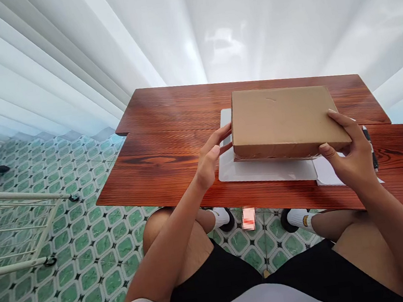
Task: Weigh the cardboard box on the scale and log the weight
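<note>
A big white curtain [207, 21] hangs behind everything. It is bright and has long folds.

Below it is the floor [90, 264]. It has green and white tiles. A white rack [15, 230] on small wheels stands on the floor at the left.

A brown wooden table [171, 145] stands in front of the curtain. Its top is made of long boards, and the wood has dark lines in it.

The person sits at the table. Their knees go under it, and they wear black shorts. White socks and dark shoes show on the tiles under the table.

A flat brown box [279, 118] sits near the middle of the table. It is closed. It rests on a white sheet [259, 170] that is a bit wider than the box at the front and the left.

The left hand [211, 157] touches the left end of the box. The fingers are stretched out flat on that side, and the thumb points up. The hand is not closed around the box.

The right hand [350, 156] holds the near right corner of the box. The fingers lie on top and the thumb presses on the front side.

A white paper [329, 174] lies under that hand, just beside the sheet. A thin black thing [371, 148], maybe a pen, lies behind the right hand. A small pink thing [248, 218] is on the floor, but it is too blurry to tell what it is.
</note>
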`<action>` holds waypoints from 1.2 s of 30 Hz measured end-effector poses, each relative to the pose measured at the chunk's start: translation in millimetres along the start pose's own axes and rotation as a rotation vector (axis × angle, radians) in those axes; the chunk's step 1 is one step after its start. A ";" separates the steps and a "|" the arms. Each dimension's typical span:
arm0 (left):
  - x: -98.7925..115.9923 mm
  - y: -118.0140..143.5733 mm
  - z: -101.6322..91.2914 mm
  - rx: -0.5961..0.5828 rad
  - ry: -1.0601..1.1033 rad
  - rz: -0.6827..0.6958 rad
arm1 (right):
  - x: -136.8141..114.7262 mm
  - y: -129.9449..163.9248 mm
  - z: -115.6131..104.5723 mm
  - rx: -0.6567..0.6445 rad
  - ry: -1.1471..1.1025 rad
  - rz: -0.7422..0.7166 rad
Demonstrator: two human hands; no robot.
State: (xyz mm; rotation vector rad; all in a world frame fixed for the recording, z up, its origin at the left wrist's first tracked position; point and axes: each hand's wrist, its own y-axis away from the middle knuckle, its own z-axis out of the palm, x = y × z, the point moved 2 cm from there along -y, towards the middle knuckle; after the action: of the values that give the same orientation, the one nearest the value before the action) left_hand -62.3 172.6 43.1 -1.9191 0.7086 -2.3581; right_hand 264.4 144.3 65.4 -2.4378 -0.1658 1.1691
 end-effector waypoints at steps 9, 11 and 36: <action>-3.7 2.0 -1.1 0.021 -0.003 -0.010 | 1.7 1.5 3.4 -0.031 -0.008 0.019; -4.7 2.7 -1.7 0.032 0.000 -0.018 | 2.4 2.1 4.4 -0.030 0.001 0.016; 27.4 15.0 -19.0 0.448 -0.273 0.224 | 14.5 1.0 -16.5 0.314 0.217 -0.284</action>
State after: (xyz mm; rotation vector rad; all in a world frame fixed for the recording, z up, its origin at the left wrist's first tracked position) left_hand -90.7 157.4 60.4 -1.8004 0.3191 -1.8722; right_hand 286.3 142.2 63.7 -2.1587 -0.2347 0.7404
